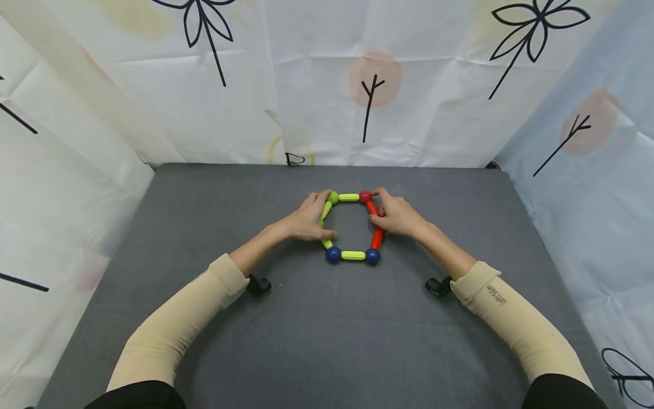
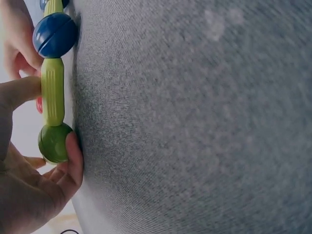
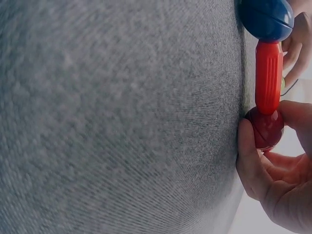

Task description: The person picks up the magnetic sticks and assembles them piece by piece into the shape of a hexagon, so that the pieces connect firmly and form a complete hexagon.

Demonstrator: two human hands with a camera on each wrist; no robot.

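Observation:
A closed ring of toy building rods and balls lies flat on the grey table. Its near side is a yellow-green rod (image 1: 353, 255) between two blue balls (image 1: 333, 255); the far side joins a green ball (image 1: 333, 197) to a red ball (image 1: 365, 196). My left hand (image 1: 306, 221) holds the ring's left side: fingers curl round a green ball (image 2: 54, 142), and the thumb touches a yellow-green rod (image 2: 52, 92). On the opposite side my right hand (image 1: 401, 217) grips a dark red ball (image 3: 266, 128) below a red rod (image 3: 268, 78). Both hands partly hide the side corners in the head view.
The grey cloth-covered table (image 1: 306, 341) extends around the ring. White printed curtains (image 1: 317, 113) hang behind it and along both sides. A dark wrist camera (image 1: 259, 286) sits under the left cuff, another dark camera (image 1: 438, 287) under the right.

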